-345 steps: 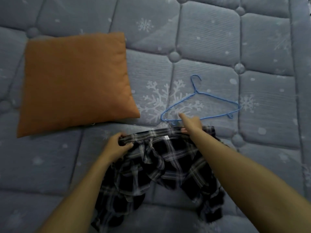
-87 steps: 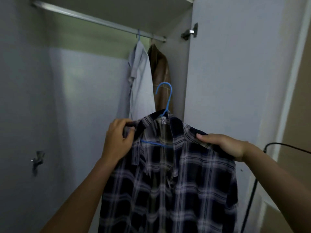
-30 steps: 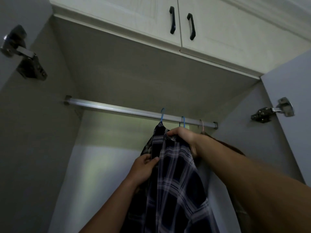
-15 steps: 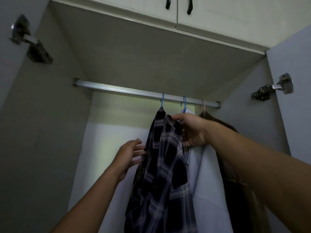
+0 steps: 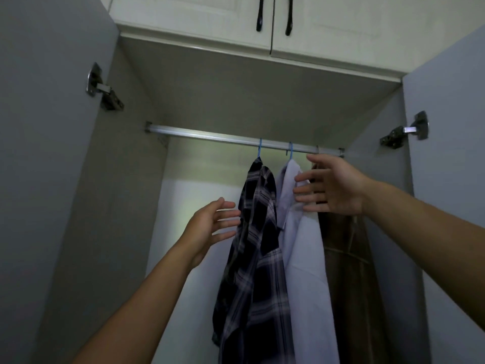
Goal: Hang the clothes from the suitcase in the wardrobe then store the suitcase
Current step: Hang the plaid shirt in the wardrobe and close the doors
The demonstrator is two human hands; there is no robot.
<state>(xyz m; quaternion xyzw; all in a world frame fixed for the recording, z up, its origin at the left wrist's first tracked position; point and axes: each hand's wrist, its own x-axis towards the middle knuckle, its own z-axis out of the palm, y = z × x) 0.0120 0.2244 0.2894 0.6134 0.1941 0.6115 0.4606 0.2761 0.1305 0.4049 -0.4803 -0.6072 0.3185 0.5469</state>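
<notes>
The dark plaid shirt (image 5: 258, 232) hangs on a blue hanger (image 5: 259, 149) from the metal rail (image 5: 210, 136) inside the open wardrobe. A pale shirt (image 5: 301, 245) on a second blue hanger (image 5: 290, 151) hangs to its right, then a brown jacket (image 5: 349, 271). My left hand (image 5: 210, 227) is open just left of the plaid shirt, fingertips near its edge. My right hand (image 5: 330, 187) is open in front of the pale shirt and jacket, holding nothing. The suitcase is out of view.
Both wardrobe doors stand open, with hinges at left (image 5: 103, 88) and right (image 5: 404, 130). Closed upper cabinet doors with black handles (image 5: 274, 14) sit above. The rail's left half carries nothing.
Both hands have let go of the plaid shirt and drawn back, fingers spread. The shirt hangs on the rail by itself. The camera has pulled back slightly.
</notes>
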